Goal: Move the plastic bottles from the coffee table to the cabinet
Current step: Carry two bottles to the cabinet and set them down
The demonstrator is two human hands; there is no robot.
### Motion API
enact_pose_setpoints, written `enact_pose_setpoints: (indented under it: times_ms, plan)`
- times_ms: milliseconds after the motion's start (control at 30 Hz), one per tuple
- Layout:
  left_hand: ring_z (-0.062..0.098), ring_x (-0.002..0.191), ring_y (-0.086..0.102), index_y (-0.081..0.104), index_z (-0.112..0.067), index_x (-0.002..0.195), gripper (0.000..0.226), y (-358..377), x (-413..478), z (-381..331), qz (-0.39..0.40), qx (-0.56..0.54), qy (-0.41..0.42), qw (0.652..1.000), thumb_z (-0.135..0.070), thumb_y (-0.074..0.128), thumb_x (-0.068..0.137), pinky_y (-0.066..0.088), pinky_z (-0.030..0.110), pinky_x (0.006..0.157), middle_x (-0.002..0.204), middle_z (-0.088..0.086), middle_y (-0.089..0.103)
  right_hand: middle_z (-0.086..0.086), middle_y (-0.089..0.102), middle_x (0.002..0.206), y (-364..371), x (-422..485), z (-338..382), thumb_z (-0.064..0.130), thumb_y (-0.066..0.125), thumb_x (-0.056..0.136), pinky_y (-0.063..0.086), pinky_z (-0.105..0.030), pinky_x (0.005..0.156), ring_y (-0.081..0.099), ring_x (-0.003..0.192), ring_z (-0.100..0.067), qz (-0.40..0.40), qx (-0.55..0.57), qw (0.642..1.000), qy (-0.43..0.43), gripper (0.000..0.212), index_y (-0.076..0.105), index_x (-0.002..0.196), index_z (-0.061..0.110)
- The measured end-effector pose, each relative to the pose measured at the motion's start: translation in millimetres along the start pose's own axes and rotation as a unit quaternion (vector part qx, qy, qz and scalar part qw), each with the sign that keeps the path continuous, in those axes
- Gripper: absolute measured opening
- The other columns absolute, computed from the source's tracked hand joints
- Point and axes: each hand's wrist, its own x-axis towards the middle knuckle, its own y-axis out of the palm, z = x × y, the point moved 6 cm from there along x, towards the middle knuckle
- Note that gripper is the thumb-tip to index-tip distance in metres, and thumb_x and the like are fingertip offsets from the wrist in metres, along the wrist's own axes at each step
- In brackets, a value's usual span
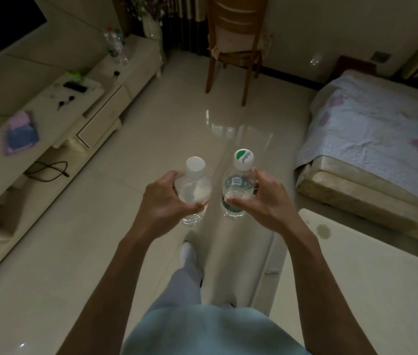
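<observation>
Two plastic bottles in view up close, one per hand, both upright in mid-air over the floor [164, 124]. The left hand [160, 201] wraps fingers and thumb round the clear bottle [194, 185], which has a plain white cap [195, 163]. The right hand [264, 201] grasps the labelled bottle [237, 190], thumb in front and fingers behind; its cap is white with a green patch [243, 157]. The two bottles sit side by side between the hands, close but apart.

One long low cabinet [138, 60] runs well left of the left hand. On it: one folded cloth [22, 133], one black remote-like item [75, 87], one black cable [49, 170], and at the far end a bottle cluster [116, 46], too blurred to count.

One counter [369, 290] sits right of and below the right hand, with one round stain on it. One bed [382, 129] lies further right of the right hand. One wooden chair [233, 39] stands ahead of both hands.
</observation>
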Motion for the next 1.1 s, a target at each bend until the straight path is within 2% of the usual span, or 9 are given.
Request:
enact_pose_setpoints:
  times_ms: [133,267,333,500,667,867,967,1100]
  plan:
    - [0.012,0.086,0.063,0.06,-0.022,0.114,0.068,-6.2,53.2,7.0,0.014,-0.013,0.007,1.0,-0.033,0.089,0.054,0.054,0.03,0.077,0.098,-0.007,0.067,0.001,0.064,0.11,3.8,49.1,14.2,0.039,0.08,0.068,0.055,-0.032,0.082,0.061,0.093,-0.012,0.008,-0.013,1.0,-0.002,0.06,0.055,0.119,0.02]
    - [0.011,0.087,0.064,0.059,-0.023,0.114,0.067,-24.4,110.9,12.0,0.023,-0.029,0.022,0.999,-0.035,0.088,0.055,0.055,0.029,0.078,0.098,-0.008,0.067,0.002,0.064,0.109,7.7,106.1,33.6,0.054,0.07,0.062,0.056,-0.038,0.082,0.063,0.093,-0.013,0.002,-0.022,1.0,0.0,0.065,0.053,0.116,0.023]
    - [0.012,0.087,0.063,0.058,-0.023,0.115,0.067,-36.4,137.5,13.4,0.029,-0.03,0.035,0.999,-0.034,0.088,0.056,0.055,0.029,0.079,0.099,-0.007,0.066,0.003,0.063,0.109,9.5,131.6,43.4,0.05,0.073,0.064,0.057,-0.038,0.082,0.063,0.092,-0.013,-0.005,-0.026,1.0,0.003,0.063,0.053,0.117,0.022]
    - [0.012,0.086,0.063,0.058,-0.019,0.117,0.068,-69.6,194.3,22.0,0.021,-0.017,0.05,0.998,-0.031,0.088,0.057,0.049,0.02,0.073,0.099,-0.006,0.066,0.005,0.065,0.106,16.7,181.0,64.1,0.056,0.069,0.063,0.057,-0.037,0.08,0.065,0.091,-0.011,-0.019,-0.013,1.0,0.002,0.059,0.052,0.112,0.028]
    - [0.012,0.083,0.06,0.058,-0.018,0.115,0.067,-96.1,226.8,37.9,-0.004,-0.013,0.04,0.999,-0.028,0.088,0.056,0.041,0.013,0.067,0.095,-0.007,0.064,0.006,0.065,0.107,30.5,220.8,76.1,0.061,0.066,0.061,0.057,-0.038,0.081,0.065,0.092,-0.011,-0.012,-0.016,1.0,-0.001,0.064,0.052,0.115,0.029]
    - [0.013,0.083,0.063,0.059,-0.021,0.111,0.064,-112.2,251.6,60.2,-0.024,-0.027,0.012,0.999,-0.034,0.088,0.055,0.052,0.025,0.073,0.095,-0.007,0.066,0.003,0.065,0.112,52.6,267.5,93.7,0.063,0.065,0.058,0.057,-0.04,0.083,0.065,0.095,-0.013,0.027,-0.018,0.999,-0.015,0.072,0.05,0.118,0.026]
    - [0.013,0.083,0.063,0.059,-0.019,0.111,0.065,-118.8,263.4,69.4,-0.033,-0.035,-0.002,0.999,-0.035,0.088,0.055,0.05,0.022,0.071,0.096,-0.006,0.067,0.004,0.065,0.111,61.9,290.1,102.0,0.065,0.066,0.055,0.058,-0.041,0.082,0.065,0.095,-0.014,0.038,-0.014,0.999,-0.019,0.068,0.049,0.112,0.032]
    - [0.011,0.08,0.06,0.057,-0.021,0.113,0.066,-126.7,285.6,75.3,-0.046,-0.019,-0.016,0.999,-0.035,0.087,0.056,0.045,0.017,0.067,0.095,-0.007,0.064,0.004,0.065,0.111,69.6,322.2,107.9,0.065,0.066,0.053,0.057,-0.041,0.082,0.065,0.096,-0.015,0.054,-0.005,0.998,-0.03,0.073,0.051,0.115,0.029]
